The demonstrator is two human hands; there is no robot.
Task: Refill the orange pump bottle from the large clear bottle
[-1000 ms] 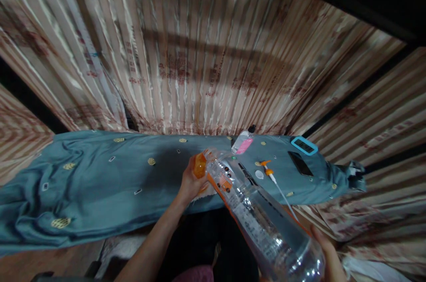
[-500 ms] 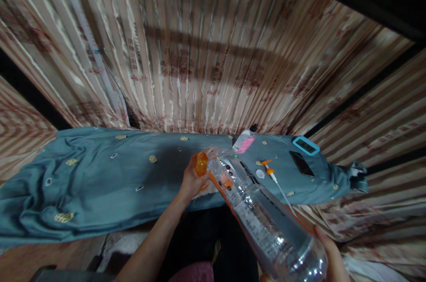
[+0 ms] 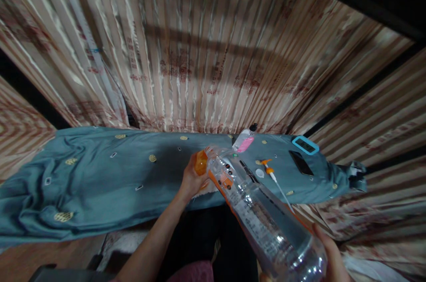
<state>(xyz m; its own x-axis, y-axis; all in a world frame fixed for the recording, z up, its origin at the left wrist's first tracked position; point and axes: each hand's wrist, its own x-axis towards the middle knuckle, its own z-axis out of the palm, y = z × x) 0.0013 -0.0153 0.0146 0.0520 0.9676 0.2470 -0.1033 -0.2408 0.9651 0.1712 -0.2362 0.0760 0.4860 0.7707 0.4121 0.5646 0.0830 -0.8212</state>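
My right hand (image 3: 328,257) cradles the base of the big clear bottle (image 3: 262,215), tipped neck-down so its mouth meets the small orange bottle (image 3: 200,163) that my left hand (image 3: 190,181) fingers clasp steady over the teal-clothed tabletop (image 3: 100,180).

A home room: striped curtains (image 3: 199,51) hang behind a table under a teal embroidered cloth (image 3: 100,180).

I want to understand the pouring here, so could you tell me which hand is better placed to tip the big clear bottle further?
Right, probably. The right hand grips the base of the big clear bottle, whose neck points at the small orange container. The left hand is occupied holding that container.
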